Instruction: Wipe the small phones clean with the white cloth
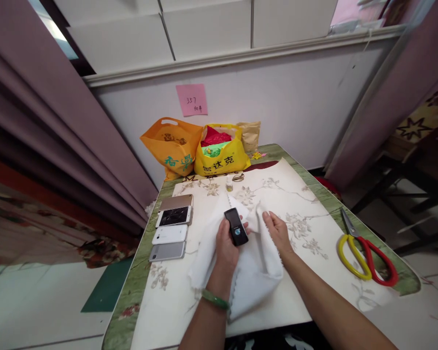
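A small black mobile phone with a lit spot on its face lies in my left hand, the fingers wrapped round its sides. My right hand pinches the edge of a white cloth just to the right of the phone. The cloth spreads beneath both hands and hangs in folds from my right fingers. Left of the cloth, several phones lie in a column: a gold one, a white one with a cracked dark screen, a white one and a silver one.
Large scissors with yellow and red handles lie at the table's right. An orange bag, a yellow bag with red and green contents, and a brown pouch stand at the back. A small bottle sits before them.
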Demonstrator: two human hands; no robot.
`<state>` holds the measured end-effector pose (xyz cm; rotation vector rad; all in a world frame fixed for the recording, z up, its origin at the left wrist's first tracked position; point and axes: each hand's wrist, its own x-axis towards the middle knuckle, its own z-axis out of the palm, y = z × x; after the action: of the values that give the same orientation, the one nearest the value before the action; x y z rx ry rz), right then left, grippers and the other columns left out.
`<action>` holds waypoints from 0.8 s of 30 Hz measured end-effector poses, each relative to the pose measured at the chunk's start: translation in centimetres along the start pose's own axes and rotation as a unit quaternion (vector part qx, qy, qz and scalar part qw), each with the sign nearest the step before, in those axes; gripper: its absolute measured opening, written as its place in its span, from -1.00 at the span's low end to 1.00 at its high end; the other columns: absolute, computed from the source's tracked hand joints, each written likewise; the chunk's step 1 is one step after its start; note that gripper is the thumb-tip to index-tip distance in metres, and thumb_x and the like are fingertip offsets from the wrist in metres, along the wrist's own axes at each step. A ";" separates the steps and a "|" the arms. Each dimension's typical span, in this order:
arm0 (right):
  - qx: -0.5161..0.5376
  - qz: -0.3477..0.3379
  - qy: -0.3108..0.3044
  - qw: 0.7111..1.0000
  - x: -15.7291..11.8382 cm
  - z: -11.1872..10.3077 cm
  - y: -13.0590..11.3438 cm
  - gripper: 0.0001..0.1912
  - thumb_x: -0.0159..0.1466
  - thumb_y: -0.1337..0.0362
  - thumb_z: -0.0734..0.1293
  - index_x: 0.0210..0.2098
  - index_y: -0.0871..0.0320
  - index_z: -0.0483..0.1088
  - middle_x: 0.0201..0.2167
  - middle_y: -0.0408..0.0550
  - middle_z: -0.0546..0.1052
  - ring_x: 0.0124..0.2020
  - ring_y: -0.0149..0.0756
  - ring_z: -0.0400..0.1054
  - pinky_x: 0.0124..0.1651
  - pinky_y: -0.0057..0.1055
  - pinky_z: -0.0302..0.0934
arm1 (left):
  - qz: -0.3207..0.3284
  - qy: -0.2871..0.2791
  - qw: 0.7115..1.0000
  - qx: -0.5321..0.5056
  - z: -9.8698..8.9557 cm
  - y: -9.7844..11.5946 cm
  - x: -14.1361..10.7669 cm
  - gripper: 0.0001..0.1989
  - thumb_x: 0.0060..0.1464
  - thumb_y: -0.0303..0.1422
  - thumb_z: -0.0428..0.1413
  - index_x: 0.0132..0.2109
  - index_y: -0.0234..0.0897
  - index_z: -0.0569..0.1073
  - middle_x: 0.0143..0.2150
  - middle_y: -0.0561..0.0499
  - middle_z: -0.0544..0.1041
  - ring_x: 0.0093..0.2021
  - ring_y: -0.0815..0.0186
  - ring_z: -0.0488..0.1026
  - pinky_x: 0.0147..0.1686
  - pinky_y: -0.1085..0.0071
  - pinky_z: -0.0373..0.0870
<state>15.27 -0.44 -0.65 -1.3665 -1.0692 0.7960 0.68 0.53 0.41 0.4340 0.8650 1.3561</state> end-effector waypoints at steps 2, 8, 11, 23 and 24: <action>-0.003 -0.001 0.046 0.999 0.2 -0.1 0.3 -0.56 0.28 -0.09 0.18 -0.33 0.17 0.37 -0.51 -0.17 0.34 -0.45 -0.36 0.17 -0.38 -0.48 0.12 | -0.033 -0.040 0.999 0.016 0.1 -0.1 -0.3 -0.58 -0.03 -0.23 0.18 -0.03 -0.32 0.40 -0.11 -0.22 0.56 -0.24 0.06 0.57 -0.31 0.18 0.50; -0.037 -0.055 0.104 0.992 0.0 0.4 0.6 -0.46 0.19 0.03 0.35 0.08 0.12 0.28 -0.27 -0.11 0.45 -0.46 -0.40 0.28 -0.36 -0.44 0.25 | -0.023 -0.072 0.989 0.125 0.1 -0.4 -0.7 -0.61 -0.03 -0.21 0.18 -0.08 -0.34 0.42 -0.38 -0.09 0.57 -0.45 0.20 0.53 -0.58 0.43 0.36; -0.095 -0.128 0.111 0.981 0.0 0.5 0.4 -0.70 0.21 0.08 0.35 -0.13 0.10 0.44 -0.27 -0.08 0.47 -0.38 -0.35 0.35 -0.27 -0.39 0.29 | -0.014 -0.090 0.982 0.167 0.3 -0.4 -1.1 -0.61 0.01 -0.13 0.16 -0.11 -0.34 0.47 -0.40 -0.05 0.55 -0.47 0.25 0.50 -0.60 0.46 0.31; -0.261 -0.268 0.036 0.927 0.0 0.4 2.1 -0.69 0.35 0.18 0.22 0.02 0.04 0.46 -0.25 -0.05 0.45 -0.32 -0.37 0.39 -0.30 -0.47 0.30 | -0.065 -0.098 0.992 0.052 0.0 -0.7 -0.6 -0.50 0.06 -0.02 0.08 -0.11 -0.40 0.54 -0.44 -0.02 0.48 -0.51 0.39 0.32 -0.50 0.45 0.27; -0.268 -0.269 0.027 0.925 0.0 0.5 2.2 -0.70 0.35 0.19 0.22 0.01 0.04 0.46 -0.27 -0.05 0.46 -0.33 -0.38 0.40 -0.31 -0.48 0.29 | -0.066 -0.091 0.992 0.050 0.0 -0.8 -0.6 -0.50 0.06 -0.02 0.08 -0.10 -0.40 0.53 -0.43 -0.02 0.48 -0.51 0.39 0.32 -0.49 0.45 0.27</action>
<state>15.10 -0.11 -2.83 -1.4178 -1.5969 0.0504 1.16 -0.20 0.00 0.5590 0.7984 1.1366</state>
